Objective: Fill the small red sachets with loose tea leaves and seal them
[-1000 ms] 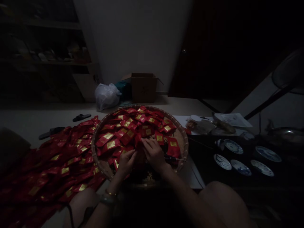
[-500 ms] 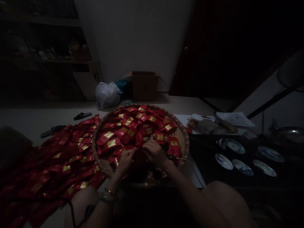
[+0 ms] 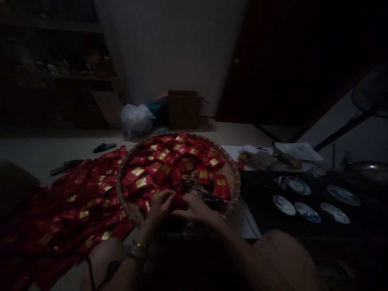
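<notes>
Holding left hand (image 3: 158,206) and right hand (image 3: 196,208) close together over the near side of a round basket (image 3: 237,178), with forearms angled inward. Pinching a red packet (image 3: 178,201) between the two, at the basket's near middle. Bordered by a dark tool (image 3: 212,199) just right and by other packets (image 3: 141,182) far and left; well apart from plates (image 3: 298,186) at right. Cannot make out the red packet's lower part in deep shadow.
</notes>
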`<state>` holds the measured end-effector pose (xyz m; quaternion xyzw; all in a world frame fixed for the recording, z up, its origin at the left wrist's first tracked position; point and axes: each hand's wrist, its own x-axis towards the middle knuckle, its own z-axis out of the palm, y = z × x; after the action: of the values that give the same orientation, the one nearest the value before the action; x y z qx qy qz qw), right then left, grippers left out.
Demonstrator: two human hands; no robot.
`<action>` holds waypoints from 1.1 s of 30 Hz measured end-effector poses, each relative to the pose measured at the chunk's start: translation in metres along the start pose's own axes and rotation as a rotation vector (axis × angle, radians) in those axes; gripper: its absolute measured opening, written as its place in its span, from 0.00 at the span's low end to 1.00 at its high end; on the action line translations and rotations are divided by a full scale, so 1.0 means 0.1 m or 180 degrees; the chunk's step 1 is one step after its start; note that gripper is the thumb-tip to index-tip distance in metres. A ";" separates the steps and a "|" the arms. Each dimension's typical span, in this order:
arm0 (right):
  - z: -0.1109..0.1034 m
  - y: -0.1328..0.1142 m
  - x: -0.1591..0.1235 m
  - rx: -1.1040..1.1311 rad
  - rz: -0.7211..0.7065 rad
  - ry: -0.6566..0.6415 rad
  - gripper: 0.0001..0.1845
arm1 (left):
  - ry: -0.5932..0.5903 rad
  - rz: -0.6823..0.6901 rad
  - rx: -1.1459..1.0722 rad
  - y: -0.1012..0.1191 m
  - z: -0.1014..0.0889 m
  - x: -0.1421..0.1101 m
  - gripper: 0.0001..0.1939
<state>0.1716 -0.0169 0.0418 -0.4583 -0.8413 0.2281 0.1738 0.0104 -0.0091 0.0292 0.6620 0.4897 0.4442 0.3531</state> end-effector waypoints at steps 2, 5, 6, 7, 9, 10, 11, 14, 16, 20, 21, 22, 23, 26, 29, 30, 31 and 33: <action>-0.04 -0.08 0.02 0.0038 0.0282 -0.0278 0.18 | -0.0110 0.0140 0.0078 0.00 0.00 -0.02 0.11; -0.08 -0.13 0.05 0.0009 0.0485 -0.0522 0.21 | -0.0130 0.0195 0.0132 -0.03 0.01 -0.02 0.10; -0.08 -0.13 0.06 -0.0011 0.0491 -0.0569 0.21 | -0.0111 0.0180 0.0145 -0.04 0.02 -0.01 0.10; -0.09 -0.12 0.07 -0.0005 0.0485 -0.0609 0.21 | -0.0100 0.0152 0.0152 -0.06 0.03 -0.01 0.10; -0.08 -0.08 0.07 0.0046 0.0463 -0.0658 0.21 | -0.0091 0.0036 0.0158 -0.08 0.03 0.01 0.12; -0.07 -0.06 0.07 0.0065 0.0445 -0.0689 0.21 | -0.0099 -0.0053 0.0145 -0.08 0.03 0.02 0.13; -0.06 -0.03 0.07 0.0056 0.0425 -0.0727 0.22 | -0.0131 -0.0160 0.0111 -0.07 0.03 0.03 0.14; -0.08 0.01 0.05 -0.0083 0.0265 -0.0990 0.22 | -0.0423 -0.0488 -0.0123 -0.02 -0.01 0.05 0.17; -0.12 0.00 0.04 -0.0131 0.0069 -0.1250 0.22 | -0.0879 -0.0631 -0.0269 0.00 -0.04 0.05 0.19; -0.27 -0.09 0.04 -0.0257 -0.0339 -0.1487 0.20 | -0.1522 -0.0656 -0.0321 -0.02 -0.06 0.05 0.24; -0.31 -0.12 0.05 -0.0293 -0.0422 -0.1463 0.19 | -0.1491 -0.0619 -0.0308 -0.04 -0.06 0.06 0.24; -0.34 -0.15 0.06 -0.0322 -0.0490 -0.1421 0.17 | -0.1427 -0.0574 -0.0282 -0.06 -0.05 0.06 0.22; -0.38 -0.17 0.08 -0.0345 -0.0537 -0.1371 0.17 | -0.1346 -0.0529 -0.0249 -0.09 -0.04 0.07 0.20; -0.44 -0.21 0.11 -0.0390 -0.0576 -0.1309 0.16 | -0.1194 -0.0433 -0.0201 -0.12 -0.02 0.08 0.18; -0.47 -0.23 0.13 -0.0212 -0.0656 -0.1303 0.14 | -0.1106 -0.0409 -0.0359 -0.10 -0.02 0.09 0.16; -0.49 -0.23 0.13 -0.0043 -0.0685 -0.1275 0.13 | -0.1091 -0.0420 -0.0448 -0.08 -0.03 0.09 0.16; -0.51 -0.22 0.13 0.0186 -0.0690 -0.1193 0.12 | -0.1052 -0.0439 -0.0527 -0.06 -0.04 0.10 0.15; -0.55 -0.19 0.12 0.0778 -0.0572 -0.0777 0.11 | -0.0901 -0.0468 -0.0628 -0.05 -0.06 0.11 0.14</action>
<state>0.1801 -0.0037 0.0989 -0.3257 -0.8597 0.3661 0.1445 0.0044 0.0027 0.0295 0.6424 0.4363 0.3655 0.5132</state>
